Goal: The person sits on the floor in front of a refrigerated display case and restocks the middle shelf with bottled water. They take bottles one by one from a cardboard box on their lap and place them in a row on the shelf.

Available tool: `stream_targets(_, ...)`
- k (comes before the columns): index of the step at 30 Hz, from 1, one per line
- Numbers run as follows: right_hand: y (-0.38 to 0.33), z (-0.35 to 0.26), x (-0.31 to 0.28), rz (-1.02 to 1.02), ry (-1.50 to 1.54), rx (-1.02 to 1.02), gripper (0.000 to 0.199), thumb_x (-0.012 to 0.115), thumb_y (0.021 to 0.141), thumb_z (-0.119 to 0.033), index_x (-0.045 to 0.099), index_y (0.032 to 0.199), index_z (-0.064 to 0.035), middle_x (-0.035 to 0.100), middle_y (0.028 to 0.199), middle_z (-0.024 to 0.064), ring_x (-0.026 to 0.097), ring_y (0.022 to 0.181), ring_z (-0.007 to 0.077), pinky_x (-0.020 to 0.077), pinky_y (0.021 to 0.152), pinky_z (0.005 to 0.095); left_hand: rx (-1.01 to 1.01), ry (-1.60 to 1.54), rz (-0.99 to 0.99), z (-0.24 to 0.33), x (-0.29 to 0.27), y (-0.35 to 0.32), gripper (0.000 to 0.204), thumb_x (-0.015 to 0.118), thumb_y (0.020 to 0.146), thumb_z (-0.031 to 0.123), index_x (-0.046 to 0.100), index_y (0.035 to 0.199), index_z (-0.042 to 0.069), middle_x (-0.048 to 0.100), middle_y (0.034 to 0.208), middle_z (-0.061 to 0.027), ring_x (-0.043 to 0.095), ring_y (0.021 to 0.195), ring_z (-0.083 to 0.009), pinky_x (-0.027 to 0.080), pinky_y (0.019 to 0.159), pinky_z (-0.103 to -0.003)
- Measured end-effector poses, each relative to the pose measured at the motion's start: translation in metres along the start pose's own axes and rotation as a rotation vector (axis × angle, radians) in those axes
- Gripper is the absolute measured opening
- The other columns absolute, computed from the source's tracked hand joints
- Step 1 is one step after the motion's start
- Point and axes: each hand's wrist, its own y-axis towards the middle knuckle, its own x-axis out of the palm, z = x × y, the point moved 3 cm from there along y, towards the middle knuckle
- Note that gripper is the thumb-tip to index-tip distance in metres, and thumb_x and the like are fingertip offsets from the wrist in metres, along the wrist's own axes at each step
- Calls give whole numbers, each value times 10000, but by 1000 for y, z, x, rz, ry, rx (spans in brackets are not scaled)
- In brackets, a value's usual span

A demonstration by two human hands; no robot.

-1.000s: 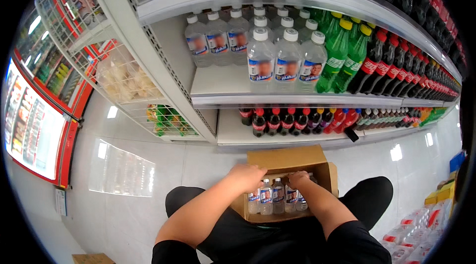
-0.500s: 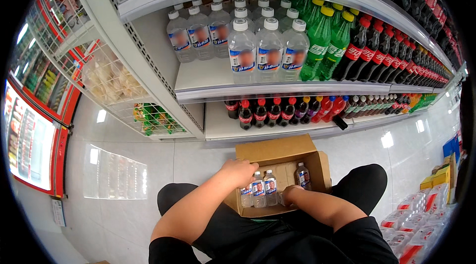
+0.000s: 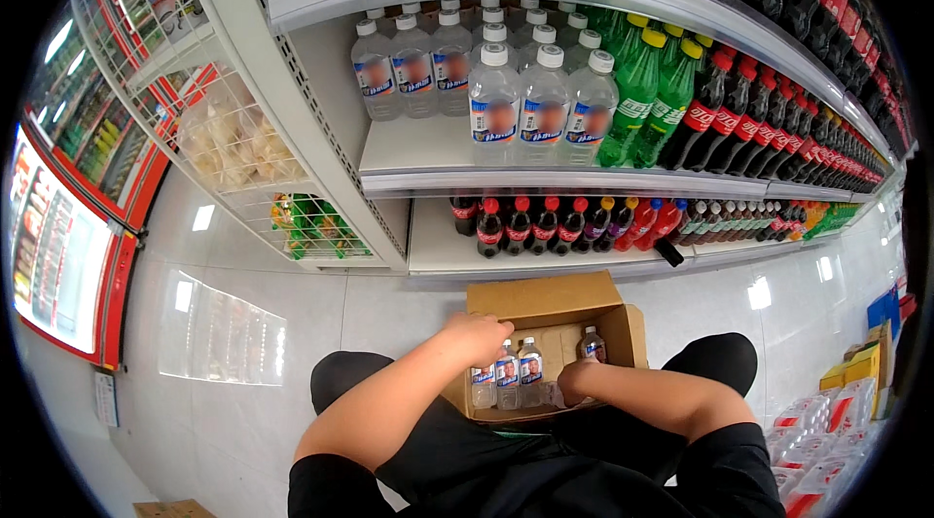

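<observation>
An open cardboard box (image 3: 545,293) sits between my knees, holding several clear plastic bottles with blue-and-white labels. At the box's left wall, my left hand (image 3: 477,338) is closed over the edge. Below it a row of upright bottles (image 3: 530,362) stands in the left part of the box. My right hand (image 3: 581,382) reaches into the right part, its fingers bent down and mostly hidden. Touching or just in front of a bottle (image 3: 592,340), it covers that bottle's lower half. Something clear (image 3: 552,393) shows at the hand's left side, partly covered.
Ahead, a shelf (image 3: 418,153) carries large clear bottles (image 3: 542,109), green bottles (image 3: 637,95) and dark cola bottles (image 3: 700,114). Smaller bottles (image 3: 519,226) line the lower shelf. A wire rack (image 3: 233,143) stands left. Shrink-wrapped packs (image 3: 812,440) lie at right.
My right hand has shifted slightly up and right inside the box, covering more of the bottle there. My left hand stays at the box edge. The view has tilted slightly.
</observation>
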Motion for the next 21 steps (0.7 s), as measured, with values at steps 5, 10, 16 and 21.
stream_targets(5, -84, 22, -40, 197, 136, -185, 577, 683, 825, -531, 785, 1028, 0, 739, 1081, 254, 713, 1059, 365, 573, 834, 466, 76, 17, -37, 6, 7, 7, 528, 680, 926, 390, 562, 1361, 114, 675, 1224, -169, 665, 1145, -365, 553, 908, -496)
stream_targets(10, -121, 70, -62, 255, 789, -411, 508, 705, 863, -465, 709, 663, 2, 670, 617, 63, 606, 577, 154, 456, 568, 325, 510, -386, 206, 26, 17, 14, 665, 785, 849, 379, 512, 1352, 41, 676, 1189, -191, 655, 1127, -394, 540, 917, -474)
stream_targets(16, -145, 90, -64, 430, 1598, -632, 551, 596, 1004, -477, 677, 1115, 56, 737, 937, 162, 727, 769, 219, 608, 727, 308, 369, -773, -3, 37, -12, 20, 807, 919, 726, 240, 483, 1368, 22, 668, 1207, -146, 648, 1116, -246, 512, 961, -372)
stream_targets(21, -156, 99, -65, 416, 1833, -732, 583, 472, 1057, -530, 644, 968, 20, 723, 1001, 241, 744, 871, 285, 606, 742, 363, 457, -1237, -2, 33, -8, 23, 759, 884, 782, 239, 485, 1397, 41, 627, 1194, -49, 595, 1079, -161, 503, 964, -339)
